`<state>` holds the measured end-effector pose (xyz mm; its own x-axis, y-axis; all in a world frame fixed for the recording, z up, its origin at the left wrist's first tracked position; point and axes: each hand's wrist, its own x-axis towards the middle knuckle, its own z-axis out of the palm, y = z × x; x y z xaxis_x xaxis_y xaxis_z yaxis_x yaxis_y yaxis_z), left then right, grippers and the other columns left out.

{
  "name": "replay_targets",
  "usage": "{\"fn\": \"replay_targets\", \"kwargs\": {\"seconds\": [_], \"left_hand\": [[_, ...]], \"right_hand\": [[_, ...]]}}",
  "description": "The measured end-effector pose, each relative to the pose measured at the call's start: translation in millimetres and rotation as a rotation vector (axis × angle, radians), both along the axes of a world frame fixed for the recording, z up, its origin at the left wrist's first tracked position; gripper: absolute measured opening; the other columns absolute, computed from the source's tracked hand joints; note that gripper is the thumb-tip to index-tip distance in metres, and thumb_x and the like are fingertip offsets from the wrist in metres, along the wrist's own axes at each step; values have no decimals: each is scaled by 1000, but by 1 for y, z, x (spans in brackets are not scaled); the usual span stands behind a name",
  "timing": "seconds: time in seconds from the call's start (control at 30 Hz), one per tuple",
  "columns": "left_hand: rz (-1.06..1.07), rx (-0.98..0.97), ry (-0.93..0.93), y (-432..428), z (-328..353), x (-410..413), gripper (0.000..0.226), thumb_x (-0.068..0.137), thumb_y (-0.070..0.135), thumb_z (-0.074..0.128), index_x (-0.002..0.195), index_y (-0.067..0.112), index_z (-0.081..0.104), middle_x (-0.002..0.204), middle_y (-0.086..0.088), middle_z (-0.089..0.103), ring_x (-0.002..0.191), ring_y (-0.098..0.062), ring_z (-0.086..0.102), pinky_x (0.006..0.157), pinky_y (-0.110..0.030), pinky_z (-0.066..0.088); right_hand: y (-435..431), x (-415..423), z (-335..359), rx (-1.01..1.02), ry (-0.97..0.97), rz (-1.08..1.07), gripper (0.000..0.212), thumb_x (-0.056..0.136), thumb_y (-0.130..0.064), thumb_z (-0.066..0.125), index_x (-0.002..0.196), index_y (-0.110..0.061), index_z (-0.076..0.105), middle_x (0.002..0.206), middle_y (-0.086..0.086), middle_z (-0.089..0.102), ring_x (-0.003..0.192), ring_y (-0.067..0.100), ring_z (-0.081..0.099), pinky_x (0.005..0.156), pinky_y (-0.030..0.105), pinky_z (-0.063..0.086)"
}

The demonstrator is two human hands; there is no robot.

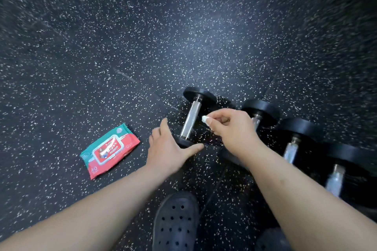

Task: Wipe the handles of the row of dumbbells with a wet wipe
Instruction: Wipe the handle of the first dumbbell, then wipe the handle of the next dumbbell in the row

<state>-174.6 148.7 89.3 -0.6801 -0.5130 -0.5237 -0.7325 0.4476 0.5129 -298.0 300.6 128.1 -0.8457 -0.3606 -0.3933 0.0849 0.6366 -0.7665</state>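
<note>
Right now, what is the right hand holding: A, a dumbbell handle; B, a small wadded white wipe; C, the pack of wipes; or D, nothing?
B: the right hand pinches a wadded white wipe at its fingertips, just beside the handle of the leftmost dumbbell, while the pack of wipes lies apart on the floor.

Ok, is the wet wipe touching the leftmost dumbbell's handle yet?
Apart. The head view shows a thin dark gap between the wet wipe, pinched in the right hand, and the leftmost dumbbell's handle.
</note>
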Motion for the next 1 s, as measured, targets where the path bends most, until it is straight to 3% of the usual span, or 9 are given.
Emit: {"fn": "replay_targets", "kwargs": {"seconds": [0.1,0.23,0.37,0.5,0.67,0.83,1.0], "left_hand": [[-80,-132,57,8,21,-10,140,62,90,72,165,15,15,158,-13,34,148,-33,28,123,-47,30],[-288,-173,117,24,68,-39,122,72,83,72,159,10,30,152,-13,45,141,-34,39,119,-46,35],[-419,-148,141,41,105,-64,103,64,86,73,138,18,51,132,-3,61,127,-30,55,108,-47,48],[-493,-124,104,60,120,-66,94,68,84,71,134,21,51,128,-3,63,121,-27,60,102,-49,53],[-501,-155,78,85,120,-56,76,87,66,70,137,14,49,135,-9,59,124,-32,57,106,-47,48],[-421,-98,-4,110,100,-47,63,99,57,60,141,11,48,140,-12,54,128,-34,54,108,-47,46],[-264,-33,-70,127,67,-45,45,111,42,44,136,6,52,140,-17,53,120,-35,58,102,-41,47]], "right_hand": [[22,-9,26,-24,15,-27,12,91,-44,81,90,-32,80,79,-9,77,79,16,74,87,46,62],[62,-23,70,107,88,87,13,91,-46,80,88,-33,79,77,-9,77,75,14,73,84,38,60],[97,-34,106,259,150,206,14,89,-51,80,89,-38,77,83,-9,73,79,14,68,75,34,58],[124,-34,114,215,165,133,12,88,-46,82,87,-35,78,80,-6,75,79,19,72,78,38,61],[148,-18,90,72,156,-85,13,88,-45,83,88,-33,79,78,-6,77,76,18,74,83,46,62],[162,-21,67,20,129,-159,9,89,-43,82,87,-35,79,78,-8,77,79,15,74,86,43,61],[164,-26,39,6,136,-268,9,91,-43,80,88,-35,78,84,-11,75,82,8,70,75,26,54]]}}
